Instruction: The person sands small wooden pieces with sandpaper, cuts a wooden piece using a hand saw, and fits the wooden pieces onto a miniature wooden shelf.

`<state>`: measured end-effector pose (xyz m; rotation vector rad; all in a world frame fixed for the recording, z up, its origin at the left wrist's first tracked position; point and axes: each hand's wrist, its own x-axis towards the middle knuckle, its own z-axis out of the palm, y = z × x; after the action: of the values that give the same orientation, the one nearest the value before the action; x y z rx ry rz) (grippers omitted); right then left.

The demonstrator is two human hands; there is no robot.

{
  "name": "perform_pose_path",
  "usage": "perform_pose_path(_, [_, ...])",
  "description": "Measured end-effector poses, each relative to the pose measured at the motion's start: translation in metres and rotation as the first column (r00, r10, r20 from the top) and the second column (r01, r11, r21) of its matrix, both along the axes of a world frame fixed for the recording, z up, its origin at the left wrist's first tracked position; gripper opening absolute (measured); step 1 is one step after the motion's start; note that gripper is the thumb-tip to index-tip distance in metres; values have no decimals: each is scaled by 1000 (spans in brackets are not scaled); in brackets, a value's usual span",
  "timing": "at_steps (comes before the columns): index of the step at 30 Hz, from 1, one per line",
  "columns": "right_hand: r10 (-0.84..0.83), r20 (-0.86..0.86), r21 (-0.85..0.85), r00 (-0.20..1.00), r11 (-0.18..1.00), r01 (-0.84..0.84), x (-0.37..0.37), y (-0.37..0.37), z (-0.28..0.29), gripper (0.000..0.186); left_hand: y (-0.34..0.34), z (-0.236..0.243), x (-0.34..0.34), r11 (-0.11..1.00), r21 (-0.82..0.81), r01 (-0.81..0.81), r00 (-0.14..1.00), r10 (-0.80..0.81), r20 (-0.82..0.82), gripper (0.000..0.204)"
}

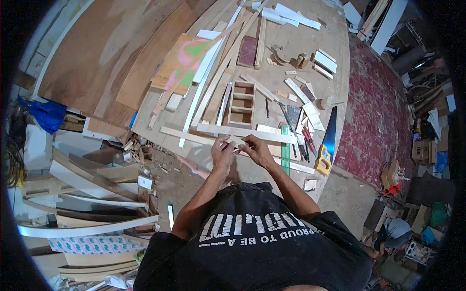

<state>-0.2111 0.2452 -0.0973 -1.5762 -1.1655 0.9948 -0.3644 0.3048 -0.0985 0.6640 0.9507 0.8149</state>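
My left hand (223, 154) and my right hand (257, 150) come together over the near edge of the worktable. Between their fingertips they grip a small pale wood piece (236, 141); the fingers cover part of it. Just beyond them, a long light wood strip (247, 133) lies across the table. Past the strip is a small wooden box (242, 110) with several compartments. A green transparent ruler (285, 162) lies to the right of my right hand, partly under the strip.
At the table's right edge rests a handsaw (324, 160) with a yellow handle, near a red-handled tool (309, 139). Wood offcuts (310, 115) and long strips (228, 60) cover much of the table. Large plywood sheets (92, 58) stand left. A person (394, 232) crouches at the lower right.
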Motion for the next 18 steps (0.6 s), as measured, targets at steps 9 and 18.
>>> perform_pose_path(9, [-56, -354, -76, 934, 997, 31, 46, 38, -32, 20, 55, -26, 30, 978, 45, 202, 979, -200, -42, 29])
perform_pose_path(18, [-418, -185, -210, 889, 901, 380, 135, 72, -70, 25, 146, -41, 38, 960, 133, 248, 892, -172, -418, 29])
